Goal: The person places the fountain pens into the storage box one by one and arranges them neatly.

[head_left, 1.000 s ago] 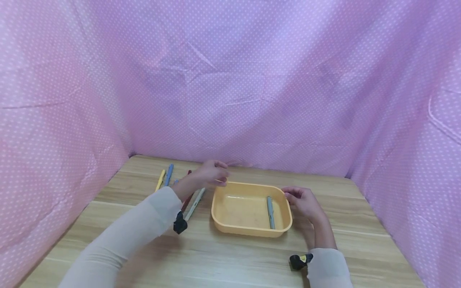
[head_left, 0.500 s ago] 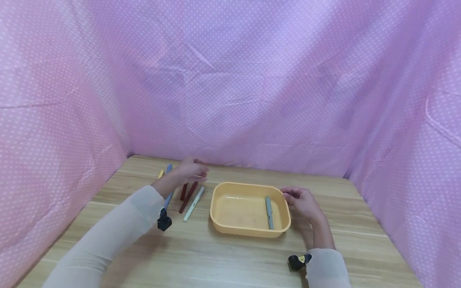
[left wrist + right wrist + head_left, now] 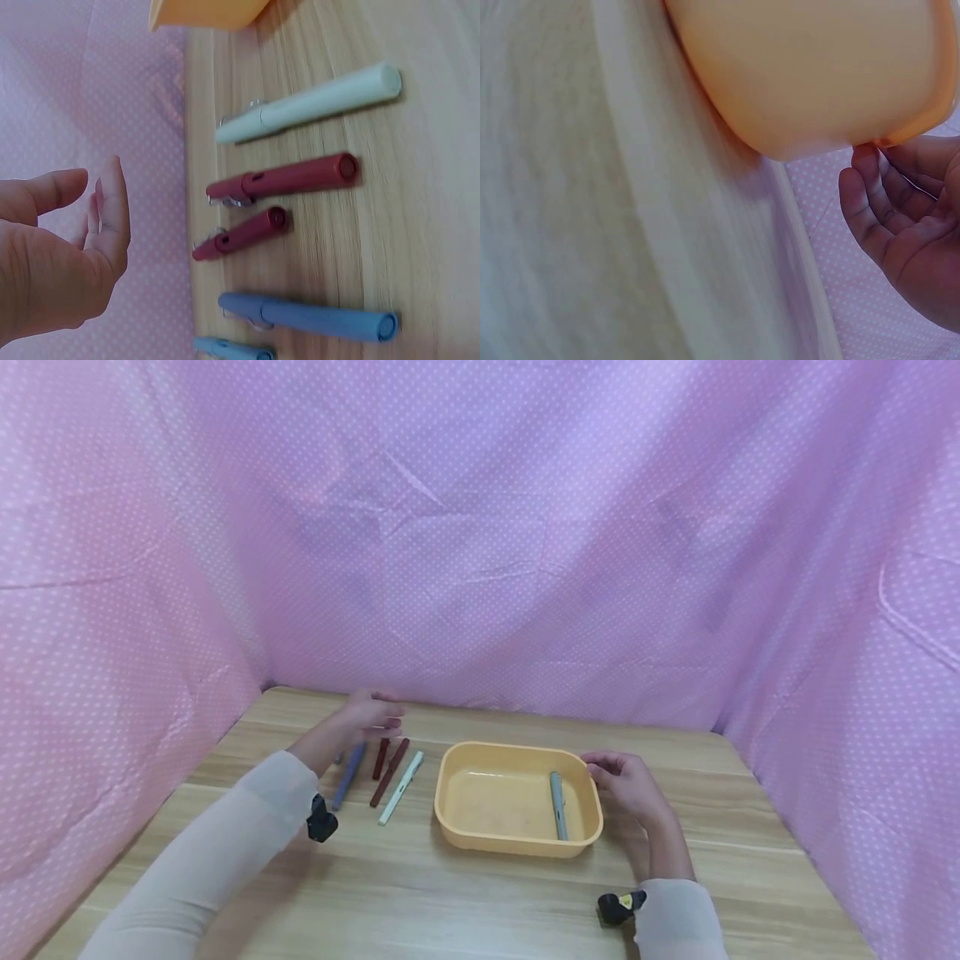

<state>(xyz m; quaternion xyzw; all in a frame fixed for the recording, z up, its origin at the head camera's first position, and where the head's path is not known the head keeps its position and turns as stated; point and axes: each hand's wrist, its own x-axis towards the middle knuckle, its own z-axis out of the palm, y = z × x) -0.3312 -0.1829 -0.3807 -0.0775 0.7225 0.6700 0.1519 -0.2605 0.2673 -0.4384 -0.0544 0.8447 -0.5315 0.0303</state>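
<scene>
My left hand (image 3: 358, 718) hovers above several capped pens at the left, fingers loosely extended and holding nothing. In the left wrist view lie a pale green pen (image 3: 322, 105), a dark red pen (image 3: 292, 177), a shorter-looking dark red pen (image 3: 251, 232), a blue pen (image 3: 322, 318) and part of another blue one. The left hand and forearm hide some of the pens from the head view. My right hand (image 3: 633, 785) pinches the rim of a yellow plastic basket (image 3: 495, 843) at its right end. One grey-blue pen (image 3: 558, 806) lies inside it.
The wooden table (image 3: 450, 910) stretches in front of the basket and to its right. Pink dotted cloth (image 3: 510, 568) hangs behind the table and on both sides. A small black camera sits at each wrist.
My left hand has moved left, away from the basket's left edge to over the pens. The right hand stays at the basket rim.
</scene>
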